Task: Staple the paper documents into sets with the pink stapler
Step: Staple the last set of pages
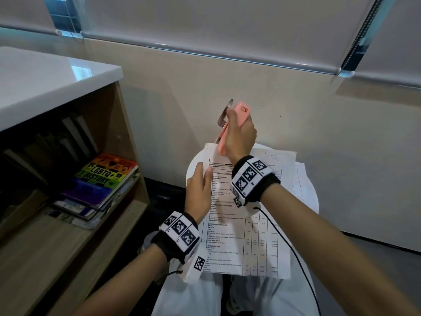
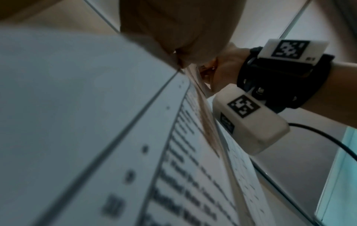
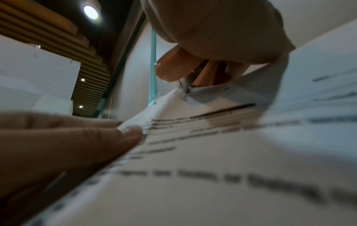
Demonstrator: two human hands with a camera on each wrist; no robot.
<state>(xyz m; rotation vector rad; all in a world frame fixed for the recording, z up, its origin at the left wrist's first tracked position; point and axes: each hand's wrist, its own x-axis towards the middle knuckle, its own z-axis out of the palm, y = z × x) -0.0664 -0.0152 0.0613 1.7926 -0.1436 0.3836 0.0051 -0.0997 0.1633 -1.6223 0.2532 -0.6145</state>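
Your right hand is wrapped around the pink stapler, fingers curled over its body. You hold it raised and tilted, nose down, just above the top left corner of the papers. The stapler is a salmon pink plastic one with a small red label near its upper end and a shiny metal arm swung away from the body on the left side. From the right wrist view its pink tip and metal parts sit right at the curled corner of the sheet; whether they touch the paper is too blurred to tell.

Your left hand lies flat with straight fingers on the left edge of the top sheet, pressing it down. The papers are white printed pages with lists and a ruled table, stacked slightly askew on a round white stool and on your lap. To your left is a wooden shelf holding a rainbow-coloured book on a stack of books.
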